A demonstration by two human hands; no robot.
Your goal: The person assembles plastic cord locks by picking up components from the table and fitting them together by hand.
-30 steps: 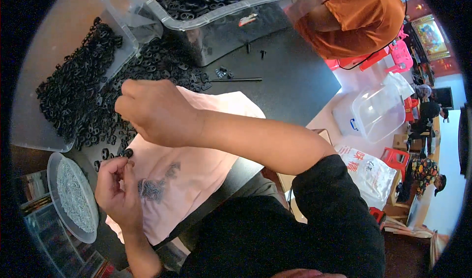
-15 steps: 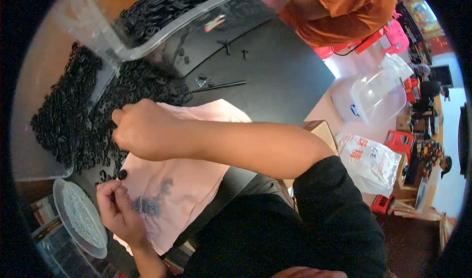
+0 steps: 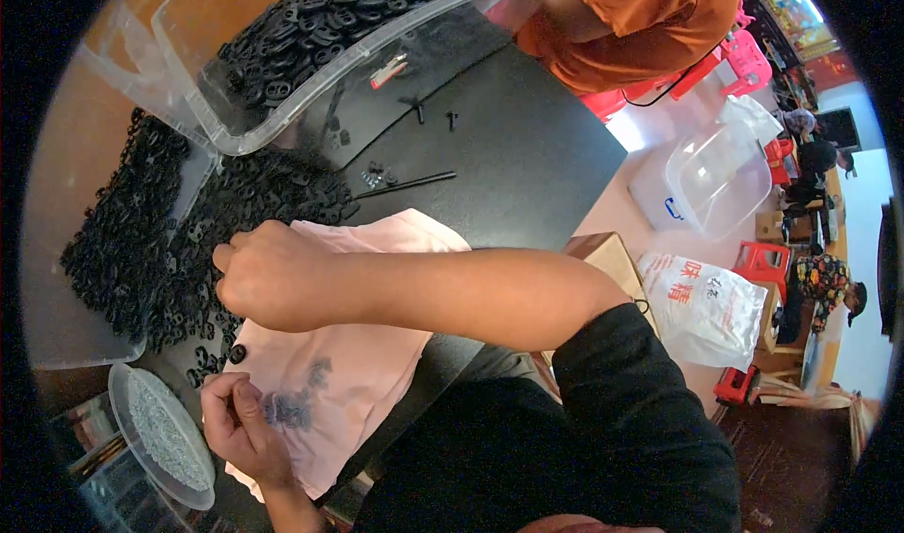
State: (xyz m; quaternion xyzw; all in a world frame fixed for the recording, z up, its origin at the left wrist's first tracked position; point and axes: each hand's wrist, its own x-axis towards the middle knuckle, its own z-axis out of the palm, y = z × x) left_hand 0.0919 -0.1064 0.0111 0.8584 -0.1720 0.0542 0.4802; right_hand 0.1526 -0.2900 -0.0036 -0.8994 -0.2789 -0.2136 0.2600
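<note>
**Hands at the heap of black parts**

We see the heap of black parts (image 3: 235,222) spread far-left on the table. Our right hand (image 3: 268,279), fingers curled, reaches its near edge; grip unclear. Nearer, our left hand (image 3: 235,425) pinches something small.

Hands (image 3: 259,354) (2) over black rings (image 3: 179,250), pink cloth (image 3: 348,373).

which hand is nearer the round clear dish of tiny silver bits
Left. The left hand sits right beside the dish; the right hand is farther up, by the black parts pile.
</note>
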